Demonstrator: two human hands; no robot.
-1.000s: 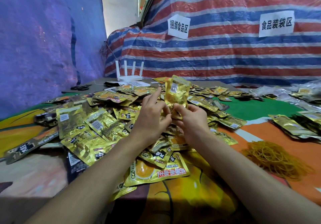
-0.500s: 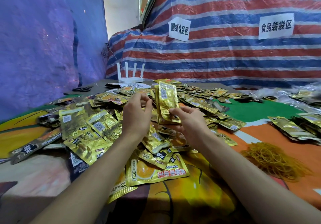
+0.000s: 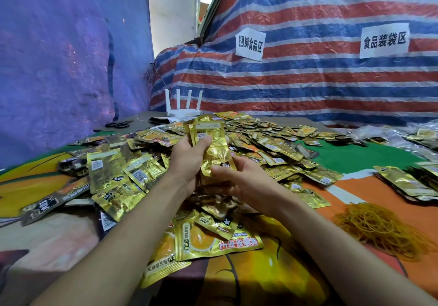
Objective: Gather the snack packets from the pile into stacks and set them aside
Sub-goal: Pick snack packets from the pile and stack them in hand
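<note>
Head view: the left hand (image 3: 189, 156) and right hand (image 3: 239, 177) both grip an upright stack of gold packets (image 3: 212, 146). It is held above the pile (image 3: 260, 144) on the table (image 3: 379, 158).

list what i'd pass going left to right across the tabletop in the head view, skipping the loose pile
black scissors → white router → stack of packets gripped upright → heap of rubber bands
</note>
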